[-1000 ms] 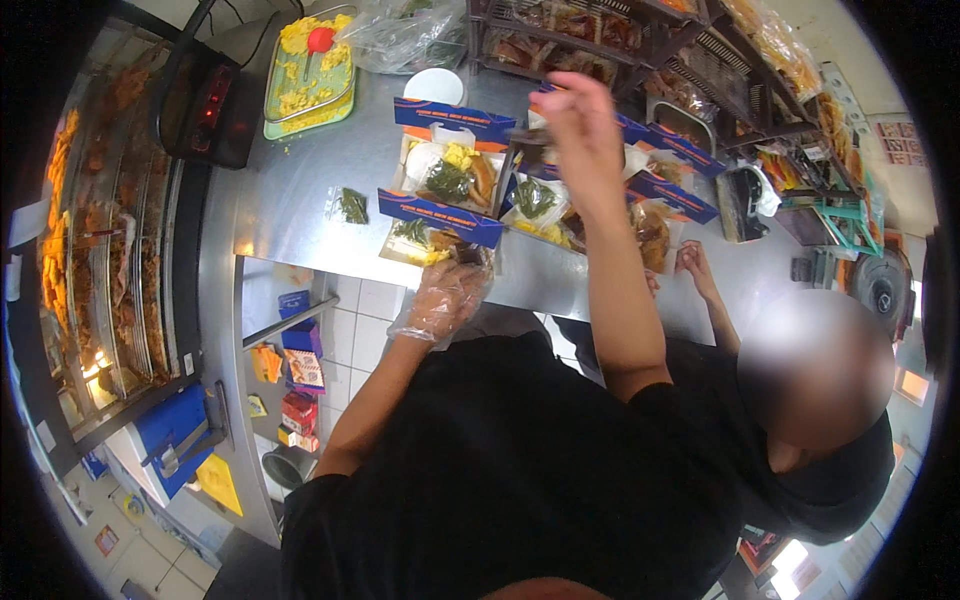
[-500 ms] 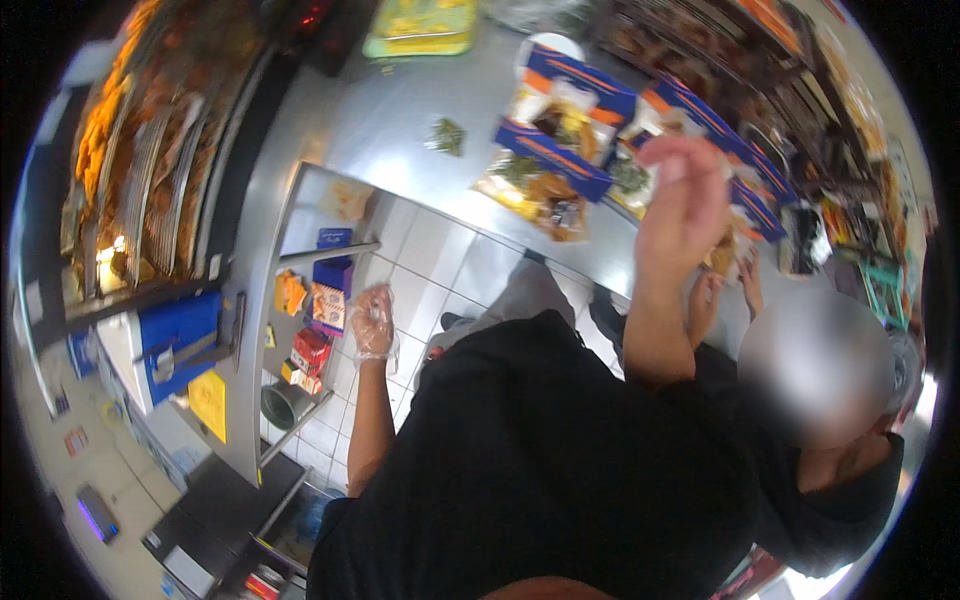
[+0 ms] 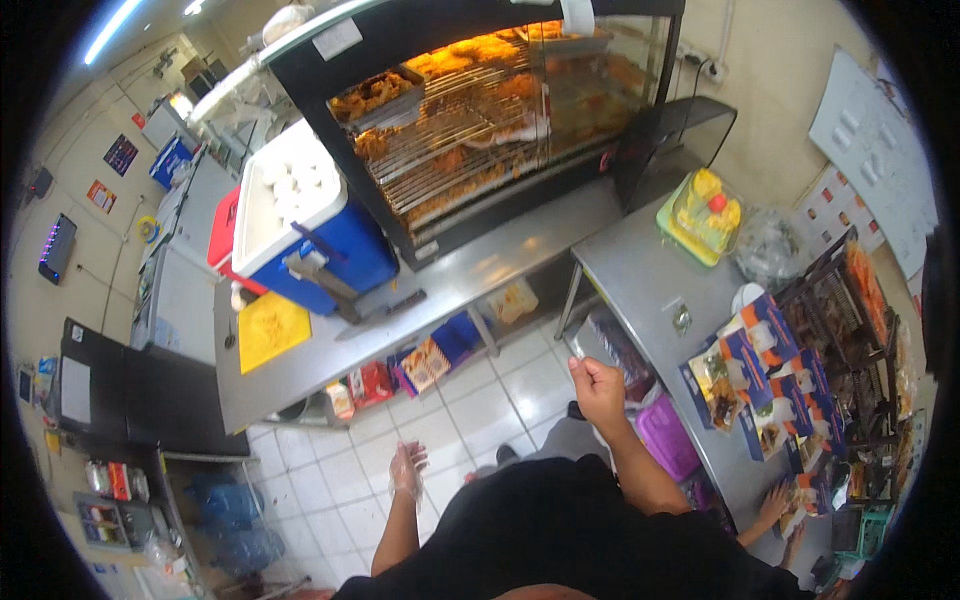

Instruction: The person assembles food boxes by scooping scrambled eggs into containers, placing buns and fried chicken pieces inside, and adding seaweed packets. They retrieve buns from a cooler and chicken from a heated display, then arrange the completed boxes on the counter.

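Bare right hand (image 3: 600,388) is the nearer one to the closest meal box (image 3: 717,385), which sits around 3 o'clock from it on the steel table (image 3: 640,270), well apart, long axis roughly 11 to 5; fingers curled in, nothing visible in the grip. Left hand (image 3: 408,468), clear-gloved, hangs over the floor tiles (image 3: 440,432) with fingers loosely spread and nothing visible in hold, red packet (image 3: 372,382) under the counter at about 11 o'clock
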`<move>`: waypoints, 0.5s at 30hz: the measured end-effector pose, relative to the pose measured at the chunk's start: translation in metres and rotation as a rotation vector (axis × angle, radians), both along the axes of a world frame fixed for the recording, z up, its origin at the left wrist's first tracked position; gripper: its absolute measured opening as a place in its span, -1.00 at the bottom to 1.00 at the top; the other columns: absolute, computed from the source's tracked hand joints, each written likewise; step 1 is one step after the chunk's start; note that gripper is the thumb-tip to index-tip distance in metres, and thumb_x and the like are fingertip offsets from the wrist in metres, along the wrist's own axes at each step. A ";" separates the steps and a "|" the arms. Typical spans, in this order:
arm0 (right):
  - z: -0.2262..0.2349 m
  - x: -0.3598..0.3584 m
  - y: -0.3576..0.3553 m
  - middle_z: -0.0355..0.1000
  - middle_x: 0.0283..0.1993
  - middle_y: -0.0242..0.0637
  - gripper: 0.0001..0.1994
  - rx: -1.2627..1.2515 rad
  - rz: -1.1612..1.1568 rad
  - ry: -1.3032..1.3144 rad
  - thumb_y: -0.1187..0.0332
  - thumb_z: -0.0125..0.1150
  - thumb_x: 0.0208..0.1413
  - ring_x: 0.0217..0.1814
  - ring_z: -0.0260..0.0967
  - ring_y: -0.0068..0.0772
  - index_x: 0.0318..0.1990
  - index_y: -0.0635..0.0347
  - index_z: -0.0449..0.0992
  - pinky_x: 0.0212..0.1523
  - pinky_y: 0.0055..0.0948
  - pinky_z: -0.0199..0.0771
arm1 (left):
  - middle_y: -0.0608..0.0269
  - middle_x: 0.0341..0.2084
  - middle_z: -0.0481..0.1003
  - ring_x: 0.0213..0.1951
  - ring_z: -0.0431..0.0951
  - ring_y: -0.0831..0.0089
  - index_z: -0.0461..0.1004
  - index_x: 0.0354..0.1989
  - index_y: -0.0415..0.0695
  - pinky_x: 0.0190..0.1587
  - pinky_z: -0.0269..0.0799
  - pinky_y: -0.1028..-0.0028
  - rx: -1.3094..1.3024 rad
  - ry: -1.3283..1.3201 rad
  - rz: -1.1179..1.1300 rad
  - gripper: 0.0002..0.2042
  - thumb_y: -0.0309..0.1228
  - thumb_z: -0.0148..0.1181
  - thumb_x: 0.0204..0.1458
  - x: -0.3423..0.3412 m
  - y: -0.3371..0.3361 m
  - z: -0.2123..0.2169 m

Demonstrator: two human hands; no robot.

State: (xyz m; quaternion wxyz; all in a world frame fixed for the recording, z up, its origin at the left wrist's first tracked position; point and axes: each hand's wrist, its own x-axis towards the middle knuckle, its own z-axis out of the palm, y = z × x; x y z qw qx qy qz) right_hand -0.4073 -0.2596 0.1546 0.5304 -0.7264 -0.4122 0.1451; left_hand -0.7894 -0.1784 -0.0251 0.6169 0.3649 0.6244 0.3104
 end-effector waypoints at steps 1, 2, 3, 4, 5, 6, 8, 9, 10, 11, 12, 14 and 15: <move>0.007 0.008 0.012 0.03 -0.76 -0.37 -0.67 0.045 0.004 -0.045 0.33 0.14 0.12 -0.70 -0.09 -0.62 -0.63 0.26 0.29 -0.69 -0.48 -0.07 | 0.16 -0.29 0.50 -0.32 0.47 0.42 0.41 -0.07 -0.25 -0.25 0.39 0.43 0.008 -0.028 0.020 -0.42 0.09 -0.19 0.17 0.001 0.007 -0.005; 0.014 0.019 0.025 0.00 -0.76 -0.47 -0.67 0.088 0.007 -0.088 0.34 0.14 0.13 -0.68 -0.13 -0.70 -0.64 0.25 0.28 -0.69 -0.51 -0.11 | 0.18 -0.32 0.50 -0.34 0.47 0.44 0.42 -0.08 -0.25 -0.27 0.40 0.44 0.014 -0.054 0.037 -0.41 0.12 -0.18 0.16 0.006 0.018 -0.011; 0.022 0.032 0.037 0.00 -0.76 -0.51 -0.71 0.125 -0.025 -0.075 0.34 0.14 0.12 -0.68 -0.12 -0.72 -0.60 0.24 0.32 -0.68 -0.52 -0.10 | 0.18 -0.32 0.50 -0.34 0.47 0.45 0.42 -0.09 -0.25 -0.28 0.40 0.45 0.046 -0.078 0.022 -0.41 0.12 -0.19 0.16 0.021 0.031 -0.012; 0.031 0.045 0.054 0.01 -0.75 -0.56 -0.76 0.159 -0.053 -0.056 0.35 0.15 0.12 -0.67 -0.11 -0.73 -0.55 0.24 0.36 -0.67 -0.53 -0.10 | 0.18 -0.32 0.50 -0.34 0.47 0.46 0.42 -0.09 -0.25 -0.29 0.40 0.45 0.074 -0.096 0.009 -0.41 0.12 -0.19 0.16 0.034 0.041 -0.010; 0.042 0.060 0.070 0.01 -0.74 -0.60 -0.80 0.194 -0.079 -0.036 0.35 0.16 0.11 -0.66 -0.10 -0.74 -0.51 0.23 0.41 -0.66 -0.54 -0.09 | 0.18 -0.32 0.50 -0.34 0.47 0.46 0.42 -0.10 -0.25 -0.30 0.40 0.46 0.101 -0.114 0.000 -0.41 0.12 -0.19 0.17 0.048 0.051 -0.008; 0.055 0.075 0.085 0.08 -0.72 -0.56 -0.85 0.248 -0.064 -0.075 0.33 0.19 0.08 -0.64 -0.02 -0.72 -0.38 0.22 0.44 -0.63 -0.56 -0.01 | 0.18 -0.35 0.51 -0.36 0.47 0.48 0.43 -0.14 -0.25 -0.32 0.39 0.50 0.119 -0.166 0.013 -0.42 0.12 -0.17 0.16 0.062 0.060 -0.009; 0.084 0.108 0.121 0.20 -0.63 -0.51 -0.79 0.383 0.008 -0.136 0.33 0.23 0.05 -0.56 0.11 -0.70 -0.19 0.21 0.45 -0.54 -0.60 0.12 | 0.19 -0.37 0.51 -0.38 0.47 0.49 0.43 -0.17 -0.23 -0.33 0.38 0.51 0.140 -0.204 0.041 -0.43 0.12 -0.13 0.14 0.089 0.071 0.005; 0.099 0.125 0.138 0.27 -0.55 -0.49 -0.74 0.460 0.050 -0.164 0.35 0.24 0.04 -0.50 0.18 -0.70 -0.13 0.21 0.43 -0.47 -0.62 0.19 | 0.20 -0.38 0.51 -0.39 0.47 0.50 0.43 -0.19 -0.23 -0.34 0.38 0.51 0.145 -0.220 0.049 -0.44 0.13 -0.11 0.14 0.104 0.078 0.009; 0.116 0.142 0.158 0.30 -0.48 -0.47 -0.73 0.520 0.064 -0.187 0.37 0.24 0.03 -0.45 0.22 -0.69 -0.12 0.23 0.43 -0.41 -0.63 0.25 | 0.20 -0.40 0.51 -0.42 0.47 0.51 0.44 -0.22 -0.21 -0.35 0.37 0.51 0.176 -0.246 0.048 -0.44 0.15 -0.07 0.10 0.114 0.084 0.011; 0.134 0.159 0.176 0.34 -0.41 -0.44 -0.72 0.582 0.070 -0.211 0.38 0.25 0.02 -0.41 0.26 -0.67 -0.11 0.24 0.43 -0.35 -0.64 0.30 | 0.20 -0.40 0.51 -0.42 0.47 0.50 0.43 -0.21 -0.21 -0.35 0.37 0.52 0.177 -0.255 0.052 -0.43 0.16 -0.07 0.09 0.126 0.092 0.014; 0.148 0.176 0.194 0.36 -0.37 -0.42 -0.72 0.610 0.059 -0.146 0.37 0.25 0.02 -0.37 0.29 -0.65 -0.11 0.25 0.43 -0.30 -0.62 0.33 | 0.19 -0.39 0.51 -0.42 0.47 0.50 0.43 -0.20 -0.22 -0.35 0.37 0.52 0.180 -0.259 0.058 -0.42 0.17 -0.08 0.09 0.136 0.099 0.020; 0.176 0.211 0.225 0.39 -0.31 -0.38 -0.70 0.672 0.021 -0.114 0.36 0.26 0.01 -0.31 0.33 -0.62 -0.10 0.24 0.42 -0.23 -0.59 0.36 | 0.18 -0.39 0.51 -0.42 0.47 0.49 0.43 -0.19 -0.22 -0.35 0.36 0.53 0.187 -0.293 0.076 -0.41 0.18 -0.10 0.10 0.154 0.116 0.026; 0.187 0.227 0.240 0.40 -0.28 -0.36 -0.68 0.707 0.000 -0.142 0.35 0.27 0.01 -0.29 0.34 -0.61 -0.09 0.24 0.42 -0.20 -0.59 0.36 | 0.17 -0.39 0.51 -0.42 0.47 0.48 0.42 -0.18 -0.23 -0.35 0.36 0.53 0.194 -0.321 0.095 -0.41 0.17 -0.11 0.10 0.162 0.125 0.026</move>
